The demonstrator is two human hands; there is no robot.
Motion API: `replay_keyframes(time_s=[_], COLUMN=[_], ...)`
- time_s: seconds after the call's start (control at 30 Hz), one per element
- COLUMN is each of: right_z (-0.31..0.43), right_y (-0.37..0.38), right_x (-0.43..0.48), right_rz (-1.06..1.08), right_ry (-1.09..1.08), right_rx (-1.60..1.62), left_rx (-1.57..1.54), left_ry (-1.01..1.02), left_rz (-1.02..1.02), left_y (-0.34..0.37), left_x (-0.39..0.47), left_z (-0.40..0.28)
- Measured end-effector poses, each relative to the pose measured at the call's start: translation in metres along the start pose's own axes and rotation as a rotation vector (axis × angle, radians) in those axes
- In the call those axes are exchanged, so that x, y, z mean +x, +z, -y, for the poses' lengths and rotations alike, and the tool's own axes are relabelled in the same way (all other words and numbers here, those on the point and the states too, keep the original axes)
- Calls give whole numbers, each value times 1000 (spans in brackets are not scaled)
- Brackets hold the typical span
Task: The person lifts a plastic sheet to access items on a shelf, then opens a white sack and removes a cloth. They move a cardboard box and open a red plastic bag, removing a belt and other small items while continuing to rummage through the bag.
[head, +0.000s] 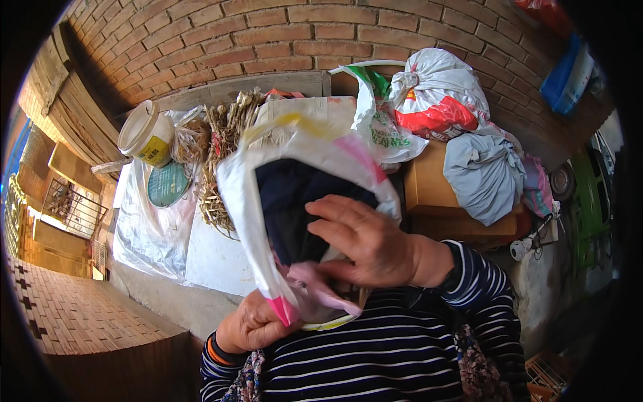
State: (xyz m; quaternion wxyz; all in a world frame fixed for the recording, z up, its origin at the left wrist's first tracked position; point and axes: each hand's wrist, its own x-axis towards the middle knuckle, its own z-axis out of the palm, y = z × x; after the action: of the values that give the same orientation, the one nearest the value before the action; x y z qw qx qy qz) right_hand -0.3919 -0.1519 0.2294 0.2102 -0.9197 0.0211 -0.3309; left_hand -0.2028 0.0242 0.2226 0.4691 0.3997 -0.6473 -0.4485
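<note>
A white plastic bag (241, 216) with pink and yellow markings is held up in front of my chest, its mouth facing me. My left hand (258, 321) grips the bag's near rim at the lower left. Inside the bag lie dark navy cloth (289, 201) and a light pink cloth (316, 289). My right hand (366, 241) is over the bag's mouth, fingers apart above the dark cloth. Its thumb is beside the pink cloth; whether they touch is unclear. The bottom of the bag is hidden.
Behind the bag are dried stalks (231, 120), a plastic bucket (145, 133) and a green round lid (168, 185). On the right, a knotted white-and-red bag (442, 95) and grey-blue cloth (479, 176) rest on brown boxes (427, 186). A brick wall (301, 35) stands behind.
</note>
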Motion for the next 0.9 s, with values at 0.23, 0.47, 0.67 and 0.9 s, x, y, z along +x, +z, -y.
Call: replay_keyframes(time_s=[0.23, 0.47, 0.67, 0.9], right_z=[-35, -47, -51, -44], right_y=[35, 68, 81, 21], right_x=[-5, -10, -7, -25], right_rz=[487, 631, 694, 135], right_ry=[189, 127, 75, 135], right_rx=[-280, -421, -121, 99], left_rx=[-121, 339, 923, 847], left_ry=[-283, 109, 115, -88], left_rz=[-97, -463, -115, -441], left_y=[-17, -17, -19, -21], left_x=[-28, -5, 27, 3], left_z=[12, 5, 29, 58])
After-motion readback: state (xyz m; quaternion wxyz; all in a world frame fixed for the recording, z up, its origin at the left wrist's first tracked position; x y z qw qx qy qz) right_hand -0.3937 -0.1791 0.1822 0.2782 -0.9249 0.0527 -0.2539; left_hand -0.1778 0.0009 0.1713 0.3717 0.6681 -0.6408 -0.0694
